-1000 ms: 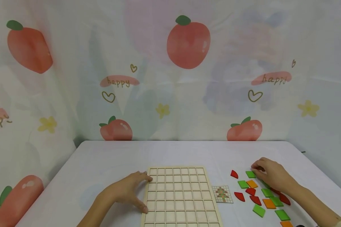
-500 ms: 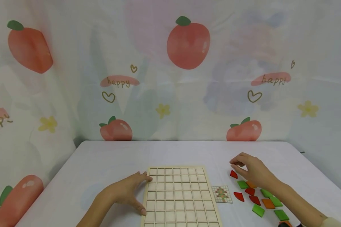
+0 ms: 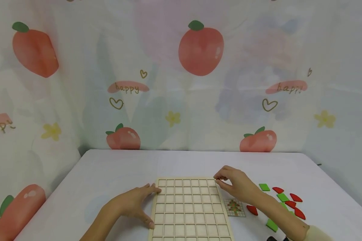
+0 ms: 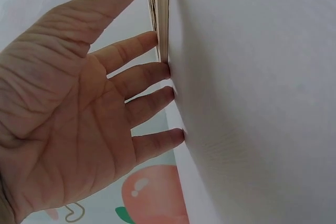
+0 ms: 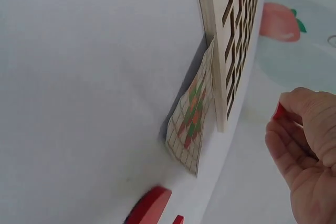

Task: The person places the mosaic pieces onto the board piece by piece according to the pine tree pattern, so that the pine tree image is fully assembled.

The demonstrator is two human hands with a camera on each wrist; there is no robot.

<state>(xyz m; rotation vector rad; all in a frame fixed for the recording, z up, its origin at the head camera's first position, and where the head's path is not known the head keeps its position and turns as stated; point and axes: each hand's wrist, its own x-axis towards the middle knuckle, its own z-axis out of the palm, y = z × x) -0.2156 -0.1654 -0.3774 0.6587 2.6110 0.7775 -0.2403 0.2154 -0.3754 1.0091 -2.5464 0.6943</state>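
Observation:
My left hand (image 3: 131, 203) rests at the left side of a pale wooden grid board (image 3: 188, 209). Its fingers are spread and fairly straight in the left wrist view, with fingertips against the board's edge and the table. Over the board's far right corner, my right hand (image 3: 240, 184) pinches a small red tile (image 5: 279, 111) between thumb and fingers. Only a sliver of that tile shows in the right wrist view; the hand hides the rest. A card (image 3: 235, 208) with a gridded tree picture lies against the board's right side, partly under the right forearm in the head view.
Right of the card lie loose tiles, among them a green square (image 3: 264, 187), a red quarter-round (image 3: 252, 210) and another green square (image 3: 272, 225). The right forearm covers some of them. A patterned cloth (image 3: 199, 100) hangs behind the white table (image 3: 123, 164).
My right hand has moved left from the loose tiles to the board's far right corner. The red quarter-round nearest the card's far side is gone from the table. My left hand has stayed put.

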